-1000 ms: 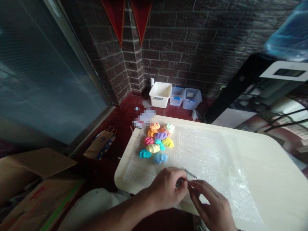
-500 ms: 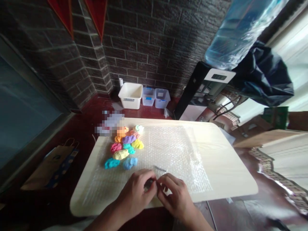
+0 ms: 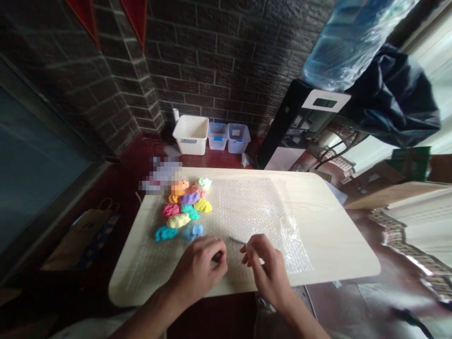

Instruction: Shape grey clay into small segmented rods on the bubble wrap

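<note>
My left hand (image 3: 203,263) is curled closed above the near edge of the table, its thumb and index finger meeting round a small dark thing that I cannot make out. To its right, my right hand (image 3: 265,266) is apart from it, fingers bent and slightly separated, with nothing visible held. Just beyond the right fingertips a short dark ridged strip (image 3: 236,240) lies on the bubble wrap (image 3: 254,202); whether the fingers touch it I cannot tell. Several coloured lumps, like modelling clay, sit at the left, among them a blue lump (image 3: 192,232), a teal lump (image 3: 165,233) and a yellow lump (image 3: 203,205).
The pale wooden table (image 3: 339,235) has rounded corners. Behind it on the floor stand a white bin (image 3: 191,141) and two clear plastic boxes (image 3: 238,139). A water dispenser (image 3: 286,122) is at the back right, and a paper bag (image 3: 77,240) is on the floor at left.
The view has swung to the right. My hands, earlier touching at the fingertips, are now apart; the right one has drawn off rightward, close to the dark strip. The left stays closed.
</note>
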The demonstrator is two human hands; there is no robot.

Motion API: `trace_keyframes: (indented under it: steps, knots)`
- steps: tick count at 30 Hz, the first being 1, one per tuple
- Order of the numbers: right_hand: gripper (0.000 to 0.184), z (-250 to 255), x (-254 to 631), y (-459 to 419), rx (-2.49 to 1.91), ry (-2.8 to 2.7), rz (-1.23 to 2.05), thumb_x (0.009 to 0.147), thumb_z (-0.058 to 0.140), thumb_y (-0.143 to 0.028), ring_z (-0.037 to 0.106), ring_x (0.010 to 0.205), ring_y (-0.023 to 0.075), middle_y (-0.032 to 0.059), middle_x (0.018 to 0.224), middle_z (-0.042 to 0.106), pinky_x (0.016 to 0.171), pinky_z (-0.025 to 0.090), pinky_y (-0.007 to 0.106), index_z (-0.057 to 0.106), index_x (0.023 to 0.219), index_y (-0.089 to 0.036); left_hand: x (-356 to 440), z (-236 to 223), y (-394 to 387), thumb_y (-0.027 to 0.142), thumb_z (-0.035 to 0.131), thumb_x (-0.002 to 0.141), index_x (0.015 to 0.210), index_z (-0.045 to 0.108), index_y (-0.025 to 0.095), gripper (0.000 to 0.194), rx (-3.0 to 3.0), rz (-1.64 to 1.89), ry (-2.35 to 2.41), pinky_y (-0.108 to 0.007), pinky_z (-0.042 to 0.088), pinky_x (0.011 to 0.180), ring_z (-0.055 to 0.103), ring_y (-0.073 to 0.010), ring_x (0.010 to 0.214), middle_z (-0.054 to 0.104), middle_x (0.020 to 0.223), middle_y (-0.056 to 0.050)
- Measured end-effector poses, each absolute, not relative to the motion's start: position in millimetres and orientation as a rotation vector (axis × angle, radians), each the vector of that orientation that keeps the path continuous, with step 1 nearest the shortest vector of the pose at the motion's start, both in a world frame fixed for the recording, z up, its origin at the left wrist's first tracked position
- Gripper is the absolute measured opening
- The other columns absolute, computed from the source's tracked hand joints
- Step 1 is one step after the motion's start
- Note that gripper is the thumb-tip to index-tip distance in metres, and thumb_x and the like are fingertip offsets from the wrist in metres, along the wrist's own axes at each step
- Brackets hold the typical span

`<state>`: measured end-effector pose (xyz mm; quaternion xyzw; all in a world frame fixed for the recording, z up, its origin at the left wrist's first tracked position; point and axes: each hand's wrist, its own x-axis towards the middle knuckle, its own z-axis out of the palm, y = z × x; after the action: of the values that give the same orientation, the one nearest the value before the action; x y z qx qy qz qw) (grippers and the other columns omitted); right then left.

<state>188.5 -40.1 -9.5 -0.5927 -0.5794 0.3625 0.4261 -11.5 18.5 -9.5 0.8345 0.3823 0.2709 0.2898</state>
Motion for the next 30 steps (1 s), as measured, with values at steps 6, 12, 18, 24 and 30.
trace_keyframes:
  steps: [6,12,18,24,30]
  knots:
    - [0.033,-15.0,189.8,-37.0,-1.448,-1.368,1.046,0.112,0.037,-0.047,0.067,0.066,0.0165,0.0047,0.083,0.071,0.064,0.054,0.029,0.053,0.096,-0.023,-14.2,-14.0,23.5,0.010,0.054,0.092,0.082,0.059,0.020,0.015,2.419,0.613,1.153,-0.033,0.046,0.075,0.062,-0.0202,0.079,0.063,0.078,-0.002]
    - [0.051,-11.4,187.3,-40.1,-1.470,-1.404,1.094,0.112,0.035,-0.053,0.062,0.057,0.0158,0.0035,0.063,0.066,0.059,0.049,0.029,0.056,0.078,-0.022,-11.1,-23.4,22.1,0.014,0.060,0.097,0.086,0.065,0.019,0.014,2.576,0.426,1.126,-0.036,0.047,0.079,0.062,-0.0216,0.085,0.065,0.084,-0.003]
    - [0.041,-12.4,190.0,-31.6,-1.332,-1.016,1.237,0.097,0.068,-0.055,0.067,0.060,0.0166,0.0055,0.070,0.073,0.057,0.053,0.028,0.068,0.079,-0.018,-5.3,-26.6,19.2,0.022,0.069,0.094,0.103,0.068,0.020,0.009,2.505,0.469,1.112,-0.043,0.051,0.089,0.061,-0.0269,0.100,0.067,0.102,-0.006]
    - [0.030,-13.5,194.3,-28.9,-1.194,-0.765,1.412,0.086,0.085,-0.045,0.076,0.076,0.0215,0.0094,0.086,0.081,0.076,0.062,0.036,0.076,0.091,-0.017,-4.9,-21.2,16.4,0.021,0.057,0.099,0.113,0.067,0.019,0.016,2.430,0.663,1.074,-0.046,0.051,0.094,0.061,-0.0275,0.105,0.066,0.110,-0.009]
    - [0.030,-14.5,193.9,-29.7,-1.143,-0.712,1.429,0.088,0.084,-0.042,0.078,0.084,0.0209,0.0093,0.094,0.083,0.086,0.062,0.037,0.080,0.104,-0.017,-5.3,-23.5,15.3,0.015,0.055,0.097,0.112,0.066,0.019,0.019,2.429,0.701,1.049,-0.045,0.052,0.091,0.061,-0.0273,0.102,0.066,0.106,-0.008]
